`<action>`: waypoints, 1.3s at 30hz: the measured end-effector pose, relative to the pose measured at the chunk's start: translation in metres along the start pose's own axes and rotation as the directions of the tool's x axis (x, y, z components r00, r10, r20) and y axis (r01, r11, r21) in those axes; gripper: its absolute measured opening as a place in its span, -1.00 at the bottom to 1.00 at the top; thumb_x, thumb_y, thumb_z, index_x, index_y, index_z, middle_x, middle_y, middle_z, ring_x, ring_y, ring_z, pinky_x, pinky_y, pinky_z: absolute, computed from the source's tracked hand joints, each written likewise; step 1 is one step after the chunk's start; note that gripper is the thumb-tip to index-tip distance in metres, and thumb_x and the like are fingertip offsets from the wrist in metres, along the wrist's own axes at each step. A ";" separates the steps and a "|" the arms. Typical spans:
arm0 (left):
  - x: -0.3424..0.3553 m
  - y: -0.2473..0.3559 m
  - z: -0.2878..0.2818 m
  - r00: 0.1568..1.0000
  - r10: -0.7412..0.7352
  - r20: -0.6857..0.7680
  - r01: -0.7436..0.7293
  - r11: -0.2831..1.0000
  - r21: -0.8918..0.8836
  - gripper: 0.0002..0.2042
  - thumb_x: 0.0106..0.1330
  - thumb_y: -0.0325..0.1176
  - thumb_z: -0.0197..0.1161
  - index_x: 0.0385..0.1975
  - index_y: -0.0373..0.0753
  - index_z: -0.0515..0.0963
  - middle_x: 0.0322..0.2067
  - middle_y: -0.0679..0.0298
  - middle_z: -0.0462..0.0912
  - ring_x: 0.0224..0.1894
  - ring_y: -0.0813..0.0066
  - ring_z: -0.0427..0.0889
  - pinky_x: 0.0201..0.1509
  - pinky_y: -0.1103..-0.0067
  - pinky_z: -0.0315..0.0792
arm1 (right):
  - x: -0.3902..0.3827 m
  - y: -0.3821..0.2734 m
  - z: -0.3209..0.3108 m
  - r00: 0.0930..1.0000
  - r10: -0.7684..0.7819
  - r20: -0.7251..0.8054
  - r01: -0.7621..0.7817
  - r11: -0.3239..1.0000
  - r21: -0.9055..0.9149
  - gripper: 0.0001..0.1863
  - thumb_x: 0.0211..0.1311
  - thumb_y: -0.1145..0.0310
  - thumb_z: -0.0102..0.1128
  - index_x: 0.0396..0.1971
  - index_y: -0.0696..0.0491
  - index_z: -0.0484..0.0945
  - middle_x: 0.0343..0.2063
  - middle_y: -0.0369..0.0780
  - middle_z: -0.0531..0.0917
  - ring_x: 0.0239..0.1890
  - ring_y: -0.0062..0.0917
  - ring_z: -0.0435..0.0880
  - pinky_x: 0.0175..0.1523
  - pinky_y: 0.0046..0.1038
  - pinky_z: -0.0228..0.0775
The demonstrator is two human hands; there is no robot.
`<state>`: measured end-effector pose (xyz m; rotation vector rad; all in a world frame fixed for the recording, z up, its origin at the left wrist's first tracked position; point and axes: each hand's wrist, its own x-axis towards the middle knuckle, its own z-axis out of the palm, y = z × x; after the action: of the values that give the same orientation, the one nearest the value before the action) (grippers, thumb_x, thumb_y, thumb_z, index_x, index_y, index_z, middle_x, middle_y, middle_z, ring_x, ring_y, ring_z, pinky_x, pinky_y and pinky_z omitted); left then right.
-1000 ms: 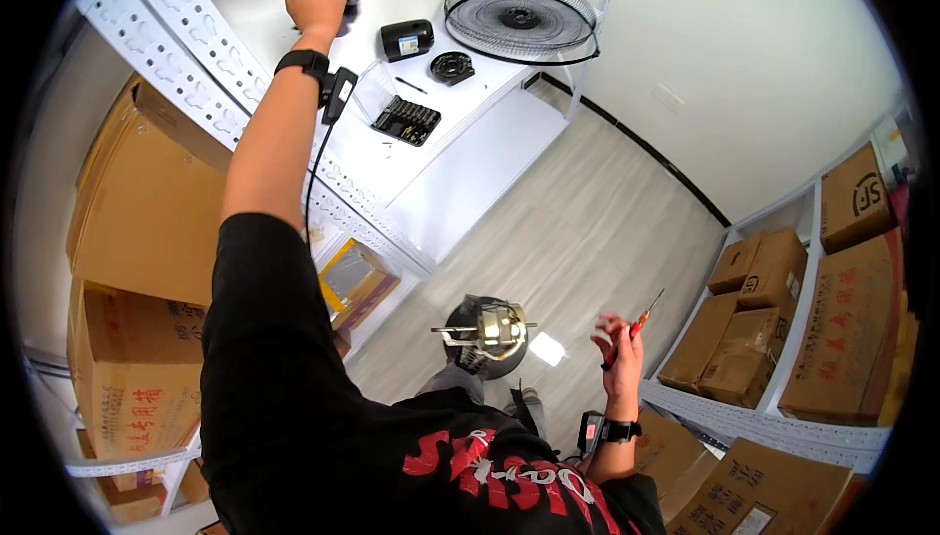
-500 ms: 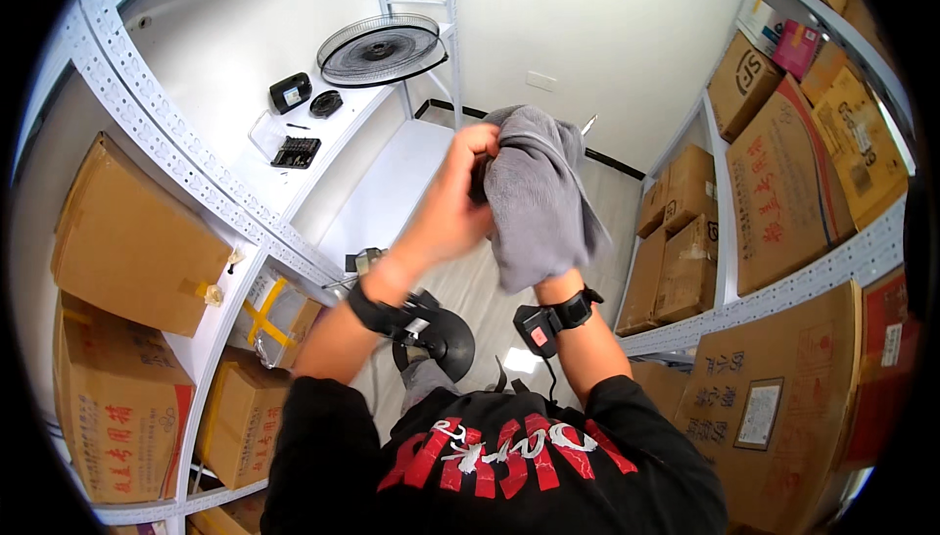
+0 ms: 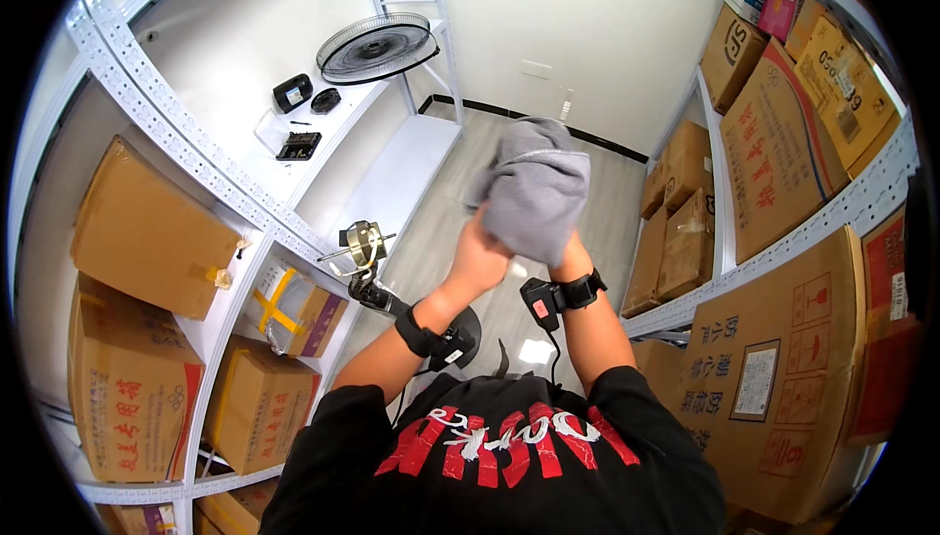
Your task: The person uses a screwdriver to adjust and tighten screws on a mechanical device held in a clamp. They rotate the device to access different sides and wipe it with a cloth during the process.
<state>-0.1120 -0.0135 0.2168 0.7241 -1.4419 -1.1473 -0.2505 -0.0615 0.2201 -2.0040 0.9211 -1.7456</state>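
Observation:
A grey cloth point(image 3: 536, 187) is bunched up in front of me at chest height. My left hand point(image 3: 477, 253) grips its lower left side. My right hand point(image 3: 565, 261) is under the cloth and mostly covered by it; only the wrist and its black strap show. Both wrists carry a black band with a small device. Below the hands a fan base with a bare motor point(image 3: 364, 253) stands on the floor.
White metal shelving point(image 3: 196, 168) on the left holds a round fan grille point(image 3: 377, 46), small black parts and cardboard boxes point(image 3: 147, 232). Shelves on the right are stacked with more cardboard boxes point(image 3: 774, 143). A grey floor strip runs between them.
A second ago my left hand reached up to the left shelf while my right held a small tool. Both hands have since come together on the grey cloth, and my view has turned toward the aisle.

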 end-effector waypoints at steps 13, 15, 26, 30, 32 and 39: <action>-0.052 -0.026 -0.065 0.947 -0.318 -0.045 0.300 0.925 -0.233 -0.58 0.50 -0.07 -0.14 0.15 -0.25 0.09 0.08 0.14 0.35 0.10 0.41 0.37 0.18 0.52 0.25 | -0.009 -0.070 0.044 0.679 0.270 0.683 0.124 0.874 -0.469 -0.65 0.12 0.40 0.19 -0.05 0.08 0.53 -0.09 -0.16 0.59 -0.09 -0.32 0.58 0.03 -0.35 0.42; -0.061 -0.051 -0.035 0.962 -0.237 -0.134 0.225 0.970 -0.095 -0.49 0.49 -0.03 -0.16 0.22 -0.24 -0.07 0.15 0.06 0.30 0.21 0.30 0.34 0.26 0.46 0.23 | -0.056 -0.033 0.063 0.770 0.432 0.469 -0.542 0.831 0.124 -0.67 0.31 0.33 0.04 0.02 0.13 0.48 -0.13 -0.26 0.59 -0.14 -0.52 0.57 -0.02 -0.46 0.42; -0.112 -0.083 -0.092 0.925 -0.301 -0.233 0.355 0.903 0.243 -0.62 0.36 -0.42 0.08 0.16 -0.35 0.32 0.04 0.15 0.52 0.11 0.45 0.46 0.20 0.53 0.31 | -0.105 0.049 0.081 0.497 0.829 0.256 -0.857 0.425 0.291 -0.69 0.44 0.14 -0.06 -0.17 0.05 0.56 -0.46 -0.40 0.53 -0.48 -0.72 0.42 -0.35 -0.65 0.28; -0.148 -0.108 -0.133 0.814 -0.398 -0.424 0.466 0.882 0.067 -0.66 0.37 -0.34 0.09 0.10 -0.30 0.38 -0.05 0.21 0.56 -0.02 0.48 0.52 0.10 0.53 0.36 | -0.106 0.061 0.079 0.558 0.783 0.275 -0.819 0.468 0.331 -0.71 0.42 0.17 -0.03 -0.19 0.08 0.54 -0.46 -0.34 0.59 -0.48 -0.70 0.49 -0.40 -0.62 0.31; -0.162 -0.113 -0.143 0.780 -0.399 -0.482 0.470 0.882 0.031 -0.67 0.38 -0.34 0.08 0.10 -0.30 0.38 -0.04 0.26 0.55 0.00 0.52 0.49 0.12 0.55 0.35 | -0.117 0.063 0.088 0.430 0.797 0.423 -0.902 0.361 0.236 -0.75 0.38 0.23 0.04 -0.20 0.11 0.56 -0.39 -0.29 0.63 -0.37 -0.64 0.56 -0.27 -0.54 0.39; -0.165 -0.113 -0.166 0.655 -0.557 -0.511 0.511 0.824 -0.244 -0.61 0.43 -0.30 0.00 0.21 -0.26 0.29 0.11 0.26 0.43 0.13 0.48 0.41 0.18 0.55 0.31 | -0.098 0.085 0.172 0.665 0.574 0.477 -0.639 0.769 -0.034 -0.66 0.28 0.29 0.11 -0.02 0.13 0.53 -0.36 -0.16 0.66 -0.30 -0.44 0.62 -0.13 -0.41 0.44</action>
<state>0.0646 0.0549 0.0389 1.3687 -0.6715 -1.2695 -0.1101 -0.0890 0.0589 -1.6269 1.0930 -0.8741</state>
